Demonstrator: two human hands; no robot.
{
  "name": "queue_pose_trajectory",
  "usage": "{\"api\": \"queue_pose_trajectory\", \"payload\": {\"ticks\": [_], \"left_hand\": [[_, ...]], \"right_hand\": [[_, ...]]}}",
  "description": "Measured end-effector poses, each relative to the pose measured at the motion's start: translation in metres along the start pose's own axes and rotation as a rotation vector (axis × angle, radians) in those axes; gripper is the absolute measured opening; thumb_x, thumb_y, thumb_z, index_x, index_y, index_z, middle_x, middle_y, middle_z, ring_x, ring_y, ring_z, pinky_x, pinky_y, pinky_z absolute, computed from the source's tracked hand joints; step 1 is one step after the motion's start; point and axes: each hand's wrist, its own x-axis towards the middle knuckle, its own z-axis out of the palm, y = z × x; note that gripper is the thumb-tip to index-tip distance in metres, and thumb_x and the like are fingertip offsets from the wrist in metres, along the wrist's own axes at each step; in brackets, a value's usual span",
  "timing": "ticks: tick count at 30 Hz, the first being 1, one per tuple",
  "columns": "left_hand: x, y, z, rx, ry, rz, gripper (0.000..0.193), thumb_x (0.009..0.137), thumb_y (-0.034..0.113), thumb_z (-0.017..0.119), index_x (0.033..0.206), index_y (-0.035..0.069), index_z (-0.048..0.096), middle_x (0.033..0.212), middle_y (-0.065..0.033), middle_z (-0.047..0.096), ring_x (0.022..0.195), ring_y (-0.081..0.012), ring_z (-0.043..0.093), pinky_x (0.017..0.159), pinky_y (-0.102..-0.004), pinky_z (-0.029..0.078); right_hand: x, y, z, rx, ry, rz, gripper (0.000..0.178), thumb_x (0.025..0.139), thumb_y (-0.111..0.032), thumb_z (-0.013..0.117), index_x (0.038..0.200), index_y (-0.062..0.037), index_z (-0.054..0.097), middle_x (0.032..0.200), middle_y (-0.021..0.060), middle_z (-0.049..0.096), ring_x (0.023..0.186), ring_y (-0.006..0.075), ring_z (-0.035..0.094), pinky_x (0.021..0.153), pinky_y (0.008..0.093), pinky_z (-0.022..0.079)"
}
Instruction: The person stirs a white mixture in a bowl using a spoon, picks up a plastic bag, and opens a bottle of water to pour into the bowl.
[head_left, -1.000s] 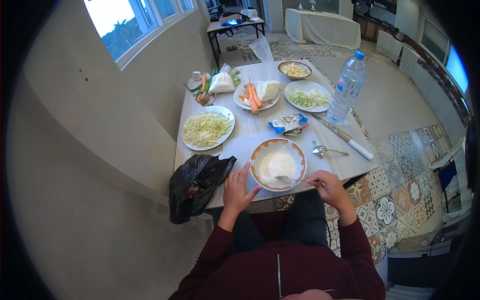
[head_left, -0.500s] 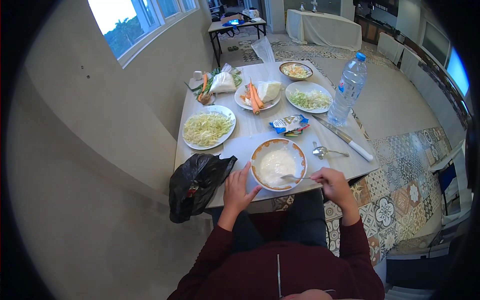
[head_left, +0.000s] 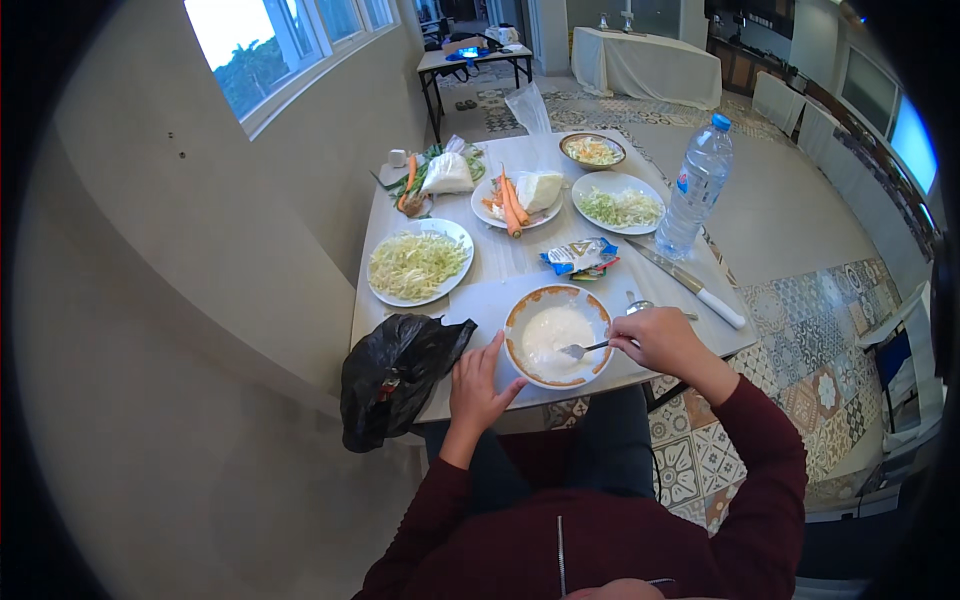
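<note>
A white bowl with a brown-orange patterned rim (head_left: pixel 514 318) stands near the table's front edge and holds a pale, creamy batter (head_left: pixel 555 328). My right hand (head_left: pixel 655 340) is closed around the handle of a fork (head_left: pixel 576 351), whose head dips into the batter. Against the bowl's left side, my left hand (head_left: pixel 478 390) lies with fingers stretched and thumb apart, touching the bowl's edge. A metal spoon (head_left: pixel 640 304) lies right of the bowl, partly hidden behind my right hand. Just beyond the bowl are a blue-and-white packet (head_left: pixel 580 256) and other small packets.
Shredded cabbage fills a left plate (head_left: pixel 420 262) and a right plate (head_left: pixel 618 205). Farther back are a plate of carrots (head_left: pixel 510 205) and a bowl of shredded vegetables (head_left: pixel 593 150). A knife (head_left: pixel 690 283) and tall water bottle (head_left: pixel 692 190) stand right; a black plastic bag (head_left: pixel 395 375) overhangs the left edge.
My right hand has moved slightly up and its wrist has turned, with the elbow swinging outward, tilting the fork in the batter. My left hand stays beside the bowl.
</note>
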Motion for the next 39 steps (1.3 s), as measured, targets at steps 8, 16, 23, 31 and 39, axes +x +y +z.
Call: {"api": "queue_pose_trajectory", "payload": {"ticks": [8, 16, 23, 31, 39], "left_hand": [[0.001, 0.007, -0.005, -0.019, -0.018, -0.022, 0.080, 0.084, 0.058, 0.060, 0.144, 0.009, 0.041, 0.116, -0.0140, 0.057, 0.112, -0.0341, 0.050, 0.099, -0.0448, 0.035], [0.002, 0.005, -0.004, -0.024, -0.032, -0.035, 0.081, 0.084, 0.062, 0.058, 0.144, 0.009, 0.042, 0.116, -0.0142, 0.057, 0.112, -0.0338, 0.050, 0.099, -0.0450, 0.035], [0.004, 0.005, -0.003, -0.007, -0.014, -0.026, 0.083, 0.083, 0.063, 0.058, 0.144, 0.009, 0.042, 0.116, -0.0141, 0.057, 0.113, -0.0335, 0.049, 0.100, -0.0447, 0.035], [0.000, 0.007, -0.003, -0.019, -0.035, -0.042, 0.083, 0.083, 0.063, 0.058, 0.145, 0.010, 0.041, 0.119, -0.0142, 0.057, 0.114, -0.0334, 0.049, 0.100, -0.0448, 0.034], [0.003, 0.005, -0.004, -0.012, -0.030, -0.039, 0.083, 0.084, 0.062, 0.058, 0.145, 0.009, 0.041, 0.118, -0.0142, 0.057, 0.113, -0.0334, 0.050, 0.100, -0.0449, 0.035]], "right_hand": [[-0.008, 0.038, 0.006, 0.061, -0.142, 0.167, 0.017, 0.086, -0.030, 0.067, 0.087, -0.0135, 0.069, 0.071, 0.0081, 0.067, 0.067, 0.0288, 0.065, 0.059, 0.0405, 0.050], [-0.019, 0.035, 0.016, 0.114, -0.004, 0.280, 0.016, 0.085, -0.024, 0.070, 0.085, -0.0084, 0.069, 0.072, 0.0118, 0.066, 0.064, 0.0312, 0.064, 0.060, 0.0393, 0.049], [-0.019, 0.036, 0.031, 0.196, 0.145, 0.263, 0.016, 0.086, -0.023, 0.068, 0.086, -0.0077, 0.069, 0.068, 0.0131, 0.065, 0.062, 0.0309, 0.063, 0.059, 0.0394, 0.049], [-0.022, 0.020, 0.039, 0.181, 0.174, 0.326, 0.018, 0.086, -0.024, 0.068, 0.086, -0.0066, 0.069, 0.072, 0.0130, 0.068, 0.063, 0.0316, 0.064, 0.060, 0.0409, 0.049], [-0.019, 0.016, 0.042, 0.240, 0.050, 0.410, 0.018, 0.086, -0.025, 0.068, 0.086, -0.0074, 0.071, 0.074, 0.0138, 0.068, 0.065, 0.0302, 0.066, 0.061, 0.0391, 0.051]]}}
